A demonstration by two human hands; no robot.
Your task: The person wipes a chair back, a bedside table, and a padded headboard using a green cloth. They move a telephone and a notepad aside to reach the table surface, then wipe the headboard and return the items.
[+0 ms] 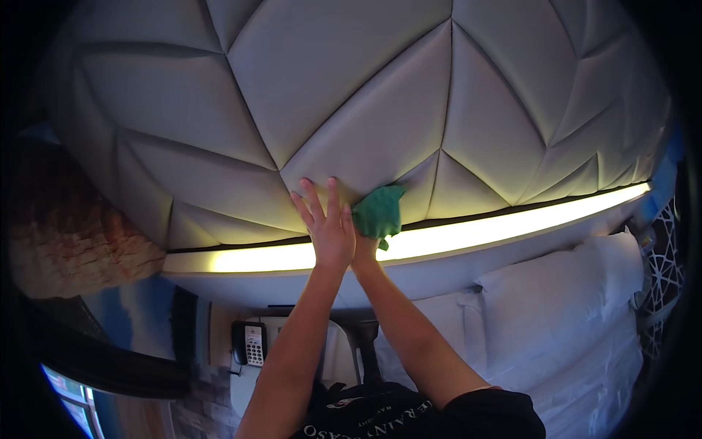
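My left hand (330,230) lies with its fingers spread against the lower part of a tufted, light grey padded wall panel (351,129). Close beside it, my right hand (366,245) is on a green cloth (381,211), which covers most of its fingers. The cloth rests against the padding, and one corner hangs down over the lit strip. That glowing light strip (477,233) runs along the panel's lower edge, behind both wrists.
Below the strip is a pale ledge (252,286). A telephone (249,343) stands on a white bedside table (241,392) at lower left. White pillows (554,274) lie on a bed (570,362) at right. A window (71,398) shows at the lower left rim.
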